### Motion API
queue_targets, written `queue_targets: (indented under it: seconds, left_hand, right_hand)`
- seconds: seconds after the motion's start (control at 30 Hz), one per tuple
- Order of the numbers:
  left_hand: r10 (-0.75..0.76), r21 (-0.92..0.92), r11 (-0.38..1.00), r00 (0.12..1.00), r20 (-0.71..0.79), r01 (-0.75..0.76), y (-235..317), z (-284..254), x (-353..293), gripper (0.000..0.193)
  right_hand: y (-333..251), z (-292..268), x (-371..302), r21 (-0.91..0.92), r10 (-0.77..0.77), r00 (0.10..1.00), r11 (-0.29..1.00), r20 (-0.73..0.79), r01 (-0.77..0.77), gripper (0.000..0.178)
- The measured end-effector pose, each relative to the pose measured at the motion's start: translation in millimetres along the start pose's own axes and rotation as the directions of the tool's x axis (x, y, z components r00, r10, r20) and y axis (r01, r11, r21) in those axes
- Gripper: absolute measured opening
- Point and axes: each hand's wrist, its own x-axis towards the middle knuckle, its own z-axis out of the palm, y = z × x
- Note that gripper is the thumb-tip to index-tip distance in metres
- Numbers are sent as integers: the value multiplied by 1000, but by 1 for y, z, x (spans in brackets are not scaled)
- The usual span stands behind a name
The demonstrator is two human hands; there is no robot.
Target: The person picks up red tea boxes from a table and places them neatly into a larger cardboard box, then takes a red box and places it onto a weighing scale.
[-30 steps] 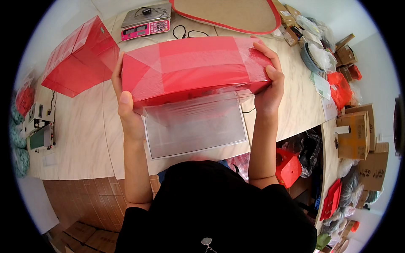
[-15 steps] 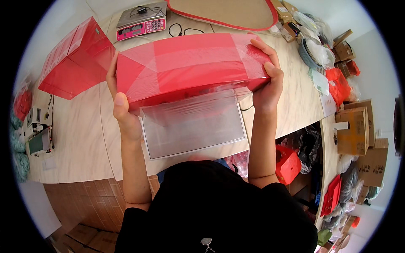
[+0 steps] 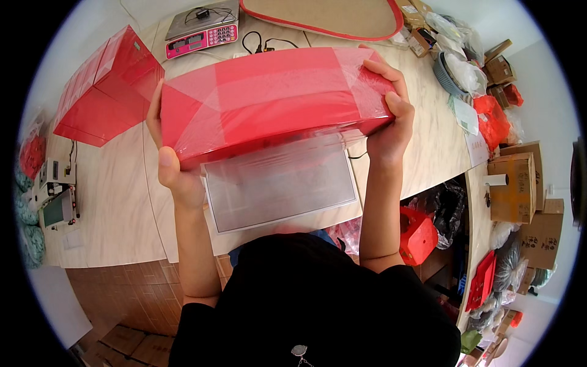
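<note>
Over the far edge of the gray panel (image 3: 281, 192), a red box (image 3: 278, 92) in clear wrap was held between two hands. Left grip (image 3: 182, 183): closed on the box's left end, thumb by the lower near corner, fingers along the outer side. Right grip (image 3: 393, 131): closed on the right end, fingers over the top corner, thumb on the near side. Box lay slightly skewed to the panel, left end closer to the person; whether it touched the panel, could not tell. Clear film (image 3: 263, 162) hung from its near edge over the panel.

Panel lay flat on the marble-patterned tabletop (image 3: 110, 208). Left of the panel and farther off: a block of red wrapped boxes (image 3: 110, 88). Far left of it: a small white machine (image 3: 56, 183). Beyond the panel: a pink-fronted scale (image 3: 202, 38) with a black adapter (image 3: 202, 13) on top, black cables (image 3: 252, 48), a red-rimmed board (image 3: 324, 16). Right of the panel: a blue-gray basket (image 3: 445, 78), a red plastic bag (image 3: 491, 121), cardboard boxes (image 3: 512, 189).
</note>
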Motion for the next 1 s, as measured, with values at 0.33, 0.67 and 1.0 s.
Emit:
queue_targets:
  seconds: [0.33, 0.67, 1.0]
  left_hand:
    - [68, 28, 997, 997, 26, -69, -7, -3, 4, 90]
    - [27, 0, 1000, 999, -26, -27, -7, -1, 1, 97]
    - [27, 45, 999, 999, -23, -26, -11, -3, 3, 104]
  right_hand:
    - [4, -2, -1, -84, -6, 1000, 996, -12, 5, 49]
    - [5, 0, 0, -82, 26, 998, 996, -55, -30, 61]
    - [9, -1, -1, -53, -4, 998, 999, -70, 0, 62]
